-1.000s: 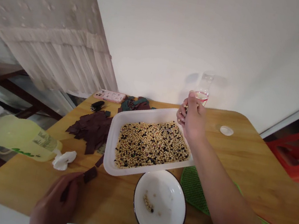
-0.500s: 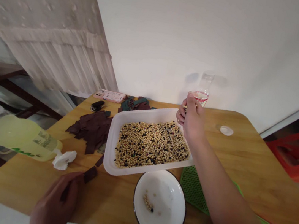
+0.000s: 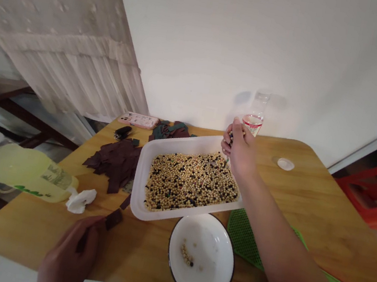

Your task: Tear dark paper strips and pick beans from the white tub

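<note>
My right hand (image 3: 239, 151) is closed around a small handful of beans (image 3: 230, 137), above the back right corner of a white plastic tub (image 3: 142, 176). Inside the tub lies a layer of mixed yellow and black beans (image 3: 189, 180). Low on the left, my left hand (image 3: 71, 252) rests by the table's front edge, its fingers pinching a dark brown strip (image 3: 114, 219) whose material I cannot make out. In front of the tub stands a white dark-rimmed bowl (image 3: 210, 274) holding a few beans (image 3: 186, 255).
Brown strips (image 3: 115, 162) are heaped left of the tub, near a pink-cased phone (image 3: 139, 120) and a black stapler-like object (image 3: 123, 132). A yellow bottle (image 3: 33, 172) lies beside crumpled tissue (image 3: 80, 201). Behind my right hand stands a clear bottle (image 3: 259, 107). A green mesh swatter (image 3: 247, 239) and white lid (image 3: 285, 164) lie right.
My right hand has shifted slightly left and turned a little, so darker beans now show between its fingers. My left hand has stayed in place with the brown strip.
</note>
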{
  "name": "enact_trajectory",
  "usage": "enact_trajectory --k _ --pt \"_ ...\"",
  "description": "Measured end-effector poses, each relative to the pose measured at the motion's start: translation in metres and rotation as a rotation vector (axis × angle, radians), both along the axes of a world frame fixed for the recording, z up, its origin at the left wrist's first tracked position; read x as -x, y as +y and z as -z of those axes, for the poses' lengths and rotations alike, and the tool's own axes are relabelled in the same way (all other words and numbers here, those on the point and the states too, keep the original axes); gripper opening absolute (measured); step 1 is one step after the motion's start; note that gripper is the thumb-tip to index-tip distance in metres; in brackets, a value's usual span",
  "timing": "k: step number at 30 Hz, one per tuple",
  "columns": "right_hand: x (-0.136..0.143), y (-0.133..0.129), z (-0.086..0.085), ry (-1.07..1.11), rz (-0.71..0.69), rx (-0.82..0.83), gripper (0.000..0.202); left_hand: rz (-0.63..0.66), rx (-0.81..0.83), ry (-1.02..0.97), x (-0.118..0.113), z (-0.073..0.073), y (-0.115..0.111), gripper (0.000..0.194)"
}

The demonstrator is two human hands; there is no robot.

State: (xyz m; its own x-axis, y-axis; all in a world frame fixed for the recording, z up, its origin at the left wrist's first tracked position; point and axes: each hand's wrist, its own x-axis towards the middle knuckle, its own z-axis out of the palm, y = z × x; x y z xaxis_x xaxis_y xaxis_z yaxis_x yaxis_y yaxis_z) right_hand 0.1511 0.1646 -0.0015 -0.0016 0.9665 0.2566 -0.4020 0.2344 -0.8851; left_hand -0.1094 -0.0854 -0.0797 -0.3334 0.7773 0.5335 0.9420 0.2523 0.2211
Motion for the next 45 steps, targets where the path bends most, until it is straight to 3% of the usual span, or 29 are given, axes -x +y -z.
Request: enact_trajectory --k 17,33,45 --pt "-0.0009 0.0006 0.0016 -0.072 -0.027 0.021 0.034 -0.021 0.001 -0.015 0.0058 0.0097 -0.0022 0.021" --pt "-0.0004 -0.0015 -0.0001 -0.183 -0.059 0.013 0.026 0.029 -0.018 0.037 0.0008 0.0003 0.0010 0.023" --pt "0.0000 -0.0037 -0.0021 -0.192 -0.115 0.011 0.039 0.011 0.023 0.037 0.0007 -0.0002 0.0006 0.026"
